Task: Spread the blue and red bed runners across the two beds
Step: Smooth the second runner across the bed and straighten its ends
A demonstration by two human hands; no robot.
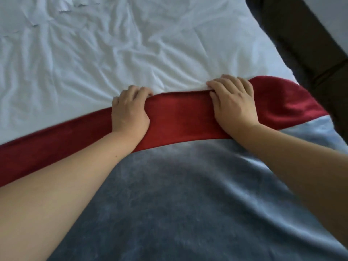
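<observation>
A red bed runner (178, 119) lies as a band across the white bed sheet (113, 53), from the left edge to the bed's right side. The blue bed runner (178, 194) covers the near part of the bed, its far edge touching the red band. My left hand (130, 112) rests on the red runner, fingers curled over its far edge. My right hand (233, 100) grips the same far edge further right, fingers bent over it onto the sheet.
The sheet beyond the red runner is wrinkled. A dark floor or furniture strip (305, 44) runs along the bed's right side at the top right corner. Only one bed is in view.
</observation>
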